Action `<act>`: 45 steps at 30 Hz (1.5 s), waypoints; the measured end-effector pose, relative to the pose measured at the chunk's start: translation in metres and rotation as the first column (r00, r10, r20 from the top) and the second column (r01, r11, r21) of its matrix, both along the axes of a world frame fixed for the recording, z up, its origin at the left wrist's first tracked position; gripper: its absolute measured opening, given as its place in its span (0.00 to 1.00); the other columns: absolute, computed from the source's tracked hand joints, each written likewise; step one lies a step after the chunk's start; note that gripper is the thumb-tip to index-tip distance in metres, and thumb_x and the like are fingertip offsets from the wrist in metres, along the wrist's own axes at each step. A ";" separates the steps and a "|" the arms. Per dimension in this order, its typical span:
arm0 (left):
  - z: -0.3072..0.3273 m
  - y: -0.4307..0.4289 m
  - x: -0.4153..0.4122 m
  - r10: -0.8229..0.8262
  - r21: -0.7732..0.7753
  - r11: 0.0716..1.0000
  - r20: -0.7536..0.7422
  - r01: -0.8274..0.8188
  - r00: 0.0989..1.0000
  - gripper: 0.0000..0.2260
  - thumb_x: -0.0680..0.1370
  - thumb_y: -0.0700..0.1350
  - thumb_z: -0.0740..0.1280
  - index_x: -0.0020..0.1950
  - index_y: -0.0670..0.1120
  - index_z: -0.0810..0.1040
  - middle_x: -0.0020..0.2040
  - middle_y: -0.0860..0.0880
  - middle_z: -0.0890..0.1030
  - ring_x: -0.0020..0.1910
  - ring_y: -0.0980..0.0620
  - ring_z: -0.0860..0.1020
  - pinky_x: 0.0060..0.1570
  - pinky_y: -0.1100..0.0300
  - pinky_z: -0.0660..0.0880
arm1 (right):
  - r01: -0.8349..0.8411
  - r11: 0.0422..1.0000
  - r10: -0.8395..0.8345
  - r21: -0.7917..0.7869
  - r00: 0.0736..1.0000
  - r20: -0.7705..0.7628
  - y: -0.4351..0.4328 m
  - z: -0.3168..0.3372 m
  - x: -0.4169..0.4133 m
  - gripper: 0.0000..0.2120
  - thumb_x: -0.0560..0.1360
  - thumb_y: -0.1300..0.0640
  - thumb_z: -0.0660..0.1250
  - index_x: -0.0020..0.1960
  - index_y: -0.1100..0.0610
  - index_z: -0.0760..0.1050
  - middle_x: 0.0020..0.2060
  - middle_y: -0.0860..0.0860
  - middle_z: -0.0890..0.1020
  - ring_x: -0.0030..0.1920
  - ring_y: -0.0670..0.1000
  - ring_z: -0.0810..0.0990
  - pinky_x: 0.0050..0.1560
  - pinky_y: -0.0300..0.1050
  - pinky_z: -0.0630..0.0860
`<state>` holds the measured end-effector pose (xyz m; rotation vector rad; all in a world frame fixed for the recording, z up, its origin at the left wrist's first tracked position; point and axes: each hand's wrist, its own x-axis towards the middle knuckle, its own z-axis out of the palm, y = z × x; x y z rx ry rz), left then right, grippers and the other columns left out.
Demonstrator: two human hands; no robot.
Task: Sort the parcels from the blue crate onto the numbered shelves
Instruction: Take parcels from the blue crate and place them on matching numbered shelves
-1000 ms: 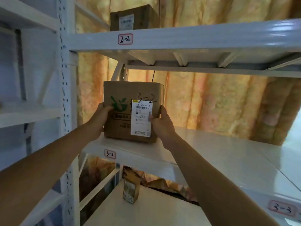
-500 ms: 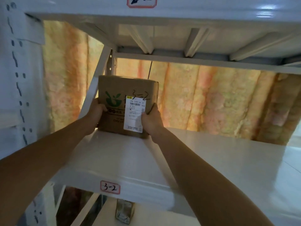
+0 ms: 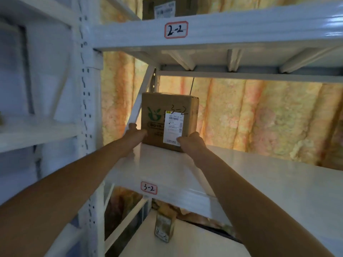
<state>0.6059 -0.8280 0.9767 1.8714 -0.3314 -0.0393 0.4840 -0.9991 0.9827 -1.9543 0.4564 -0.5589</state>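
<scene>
Parcel (image 3: 169,121): brown cardboard box, upright, at the back left of the white shelf board (image 3: 241,173). Its bottom edge meets the board, so it appears to be set down there. "3-2" is handwritten in black marker (image 3: 178,111) on the front face, above a white shipping label (image 3: 173,127). A green leaf logo (image 3: 154,115) sits left of the label.

Head view, hands: both arms reach forward and up.
- Left hand (image 3: 136,133) is clamped on the box's lower left edge, thumb on the front face, fingers wrapped round the side.
- Right hand (image 3: 191,143) grips the lower right corner, thumb pressed over the bottom of the label. Its fingers go round the side, out of sight.

Shelf tags: the front beam of this board carries a red-bordered tag reading "3-2" (image 3: 148,187). The beam above (image 3: 241,28) carries a tag reading "2-2" (image 3: 176,29).

Elsewhere: a darker carton with a white label (image 3: 167,8) stands on the 2-2 level, partly cut off by the top of the frame. One level down, a small upright box (image 3: 164,229) has marker writing too blurred to read. A white perforated upright post (image 3: 86,108) is on the left. Yellow-pink padded sheeting (image 3: 259,117) hangs behind the rack.
</scene>
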 end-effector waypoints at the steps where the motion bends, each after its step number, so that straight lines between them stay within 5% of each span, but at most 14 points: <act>1: -0.001 0.011 -0.014 0.010 0.006 1.000 -0.020 -0.010 1.000 0.38 0.70 0.52 0.67 0.78 0.44 0.58 0.53 0.41 0.76 0.49 0.44 0.77 0.47 0.53 0.72 | -0.029 0.999 0.030 -0.019 0.999 0.031 0.009 0.000 -0.011 0.29 0.78 0.58 0.67 0.77 0.56 0.64 0.68 0.54 0.76 0.66 0.58 0.76 0.58 0.49 0.77; 3: -0.002 0.037 -0.052 0.068 0.041 0.997 0.005 -0.068 0.998 0.25 0.77 0.46 0.67 0.73 0.45 0.65 0.43 0.46 0.72 0.38 0.48 0.72 0.38 0.56 0.66 | -0.078 0.995 0.084 -0.066 0.993 0.081 0.031 -0.001 -0.032 0.31 0.73 0.54 0.68 0.75 0.52 0.67 0.68 0.52 0.76 0.64 0.58 0.76 0.61 0.50 0.78; 6: -0.014 0.090 -0.109 0.195 0.129 0.970 0.099 -0.207 0.976 0.15 0.80 0.46 0.64 0.67 0.48 0.70 0.49 0.46 0.75 0.43 0.47 0.76 0.39 0.56 0.69 | -0.201 0.959 0.210 -0.199 0.978 0.021 0.076 -0.005 -0.063 0.24 0.75 0.48 0.65 0.69 0.56 0.69 0.63 0.56 0.75 0.61 0.59 0.76 0.61 0.53 0.76; 9: -0.035 0.165 -0.168 0.350 0.273 0.881 0.171 -0.385 0.921 0.13 0.80 0.48 0.64 0.63 0.45 0.72 0.56 0.43 0.78 0.51 0.44 0.77 0.47 0.55 0.70 | -0.381 0.875 0.380 -0.298 0.923 -0.062 0.134 -0.024 -0.090 0.26 0.81 0.47 0.64 0.74 0.59 0.65 0.69 0.58 0.71 0.66 0.61 0.74 0.62 0.52 0.73; 14: -0.064 0.312 -0.284 0.554 0.530 0.617 0.233 -0.582 0.799 0.19 0.80 0.50 0.63 0.68 0.43 0.71 0.68 0.41 0.75 0.66 0.41 0.74 0.56 0.56 0.70 | -0.631 0.701 0.598 -0.333 0.774 -0.208 0.252 -0.054 -0.131 0.19 0.80 0.50 0.64 0.65 0.60 0.69 0.55 0.58 0.76 0.55 0.61 0.78 0.61 0.54 0.76; 18: -0.084 0.423 -0.392 0.665 0.665 0.456 0.187 -0.592 0.723 0.26 0.81 0.55 0.61 0.75 0.43 0.66 0.74 0.41 0.70 0.70 0.41 0.71 0.66 0.51 0.71 | -0.777 0.487 0.730 -0.398 0.612 -0.303 0.361 -0.076 -0.179 0.21 0.82 0.49 0.62 0.70 0.60 0.70 0.65 0.57 0.76 0.66 0.60 0.74 0.64 0.49 0.71; 23: -0.125 0.537 -0.527 0.758 0.776 0.332 0.119 -0.536 0.641 0.25 0.74 0.62 0.63 0.65 0.48 0.74 0.63 0.43 0.79 0.58 0.43 0.78 0.56 0.54 0.75 | -0.868 0.135 0.796 -0.478 0.382 -0.470 0.503 -0.106 -0.266 0.23 0.83 0.47 0.61 0.71 0.60 0.72 0.72 0.59 0.74 0.69 0.59 0.73 0.59 0.45 0.69; 27: -0.171 0.607 -0.626 0.745 0.800 0.382 0.030 -0.463 0.666 0.22 0.78 0.58 0.65 0.68 0.49 0.77 0.65 0.51 0.78 0.61 0.51 0.75 0.55 0.67 0.66 | -0.868 -0.127 0.752 -0.479 0.231 -0.618 0.607 -0.147 -0.345 0.24 0.83 0.46 0.61 0.70 0.63 0.75 0.71 0.62 0.74 0.69 0.61 0.74 0.64 0.48 0.72; 30: -0.219 0.664 -0.673 0.781 0.823 0.403 -0.082 -0.400 0.619 0.25 0.80 0.60 0.66 0.73 0.48 0.74 0.71 0.44 0.75 0.68 0.45 0.74 0.60 0.63 0.66 | -0.874 -0.231 0.710 -0.427 0.148 -0.688 0.667 -0.194 -0.392 0.21 0.83 0.47 0.61 0.69 0.60 0.76 0.69 0.62 0.77 0.66 0.60 0.76 0.56 0.44 0.71; 33: -0.285 0.716 -0.703 0.797 0.842 0.434 -0.192 -0.320 0.573 0.34 0.74 0.66 0.64 0.71 0.43 0.73 0.68 0.42 0.76 0.63 0.44 0.76 0.60 0.57 0.72 | -0.908 -0.241 0.660 -0.342 0.105 -0.744 0.716 -0.261 -0.415 0.19 0.83 0.47 0.63 0.63 0.61 0.79 0.62 0.61 0.80 0.52 0.57 0.78 0.43 0.42 0.69; 35: -0.322 0.729 -0.721 0.765 0.802 0.531 -0.315 -0.273 0.562 0.22 0.80 0.57 0.65 0.62 0.40 0.78 0.55 0.45 0.77 0.52 0.49 0.75 0.53 0.59 0.70 | -0.954 -0.188 0.636 -0.235 0.064 -0.769 0.735 -0.312 -0.427 0.12 0.81 0.47 0.66 0.51 0.56 0.78 0.50 0.55 0.79 0.40 0.52 0.75 0.35 0.43 0.67; 38: -0.390 0.753 -0.727 0.751 0.783 0.577 -0.396 -0.234 0.528 0.16 0.84 0.48 0.63 0.65 0.38 0.75 0.50 0.46 0.75 0.51 0.49 0.72 0.42 0.67 0.71 | -0.982 -0.157 0.556 -0.108 0.003 -0.831 0.758 -0.391 -0.430 0.14 0.80 0.43 0.67 0.52 0.54 0.75 0.52 0.50 0.77 0.51 0.53 0.78 0.48 0.44 0.74; 41: -0.472 0.769 -0.724 0.738 0.769 0.618 -0.495 -0.165 0.458 0.29 0.81 0.56 0.62 0.71 0.34 0.71 0.64 0.38 0.77 0.62 0.40 0.76 0.55 0.57 0.75 | -0.997 -0.075 0.488 0.030 -0.063 -0.871 0.774 -0.478 -0.415 0.24 0.79 0.43 0.68 0.63 0.62 0.77 0.61 0.55 0.80 0.60 0.58 0.79 0.59 0.49 0.76; 45: -0.577 0.784 -0.715 0.708 0.726 0.674 -0.582 -0.137 0.400 0.25 0.80 0.55 0.61 0.63 0.34 0.76 0.60 0.36 0.80 0.51 0.42 0.79 0.39 0.57 0.70 | -0.989 -0.041 0.477 0.145 -0.147 -0.867 0.793 -0.588 -0.391 0.18 0.80 0.48 0.68 0.53 0.65 0.79 0.52 0.59 0.81 0.53 0.59 0.80 0.54 0.48 0.75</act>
